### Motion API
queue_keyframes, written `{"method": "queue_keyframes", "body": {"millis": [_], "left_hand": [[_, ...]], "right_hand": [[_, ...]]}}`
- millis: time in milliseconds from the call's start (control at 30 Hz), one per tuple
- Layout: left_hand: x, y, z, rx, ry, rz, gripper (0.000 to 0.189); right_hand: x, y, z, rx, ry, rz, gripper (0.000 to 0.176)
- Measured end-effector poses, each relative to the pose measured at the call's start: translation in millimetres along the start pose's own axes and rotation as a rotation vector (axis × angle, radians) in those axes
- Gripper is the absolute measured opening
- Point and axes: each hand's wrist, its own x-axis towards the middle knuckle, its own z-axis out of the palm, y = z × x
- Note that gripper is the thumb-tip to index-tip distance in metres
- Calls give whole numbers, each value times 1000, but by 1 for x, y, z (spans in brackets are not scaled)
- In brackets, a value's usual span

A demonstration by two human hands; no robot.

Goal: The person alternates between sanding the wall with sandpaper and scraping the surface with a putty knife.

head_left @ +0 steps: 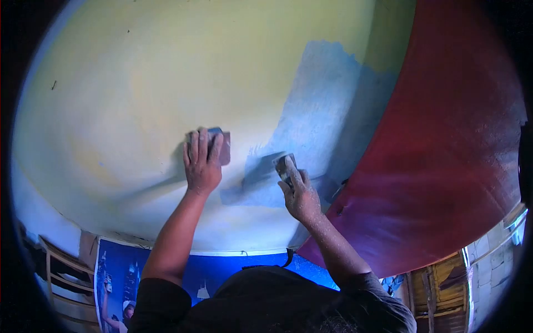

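My left hand [203, 164] is closed over a sanding block [225, 149] with a reddish-brown sheet and a bit of blue at its top. The block lies against the pale yellow wall [183, 72], fingers pointing up over it. Lower and to the right, my right hand [302, 194], dusted with white specks, grips a small dark greyish block [279, 162] between thumb and fingers. It is held over a grey-blue patch [319, 102] on the wall; what kind of block it is I cannot tell.
A dark red sheet [433, 150] hangs along the right side, its edge close to my right forearm. Below the wall spreads a blue printed banner [222, 272]. A wooden rack [66, 275] stands at lower left, and a wooden frame [438, 294] at lower right.
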Motion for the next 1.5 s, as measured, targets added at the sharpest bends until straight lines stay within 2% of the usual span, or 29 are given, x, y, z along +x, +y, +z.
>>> {"method": "queue_keyframes", "body": {"millis": [100, 167, 267, 400, 733, 833, 1033, 1433, 1500], "left_hand": [[45, -28, -20, -7, 35, 39, 68], [68, -34, -26, -42, 76, 103, 69], [67, -37, -14, -28, 142, 136, 68], [65, -41, -9, -18, 160, 143, 68], [65, -43, -9, -65, 167, 153, 70], [64, -44, -10, -63, 156, 154, 70], [64, -45, -9, -52, 153, 160, 70], [63, -46, -7, -80, 152, 155, 71], [65, -46, -8, -81, 165, 150, 72]], "right_hand": [[23, -9, 18, 18, 97, -62, 72], [28, -12, 30, -23, 141, -21, 72], [29, -17, 47, -68, 194, 48, 69], [20, -24, 64, -32, 228, 17, 69], [20, -55, 73, 23, 155, 130, 61], [28, -58, 75, 3, 221, 61, 67], [17, -49, 94, 0, 249, 77, 69], [14, -49, 96, 13, 258, 136, 62], [22, -52, 94, 38, 321, 51, 62]]}}
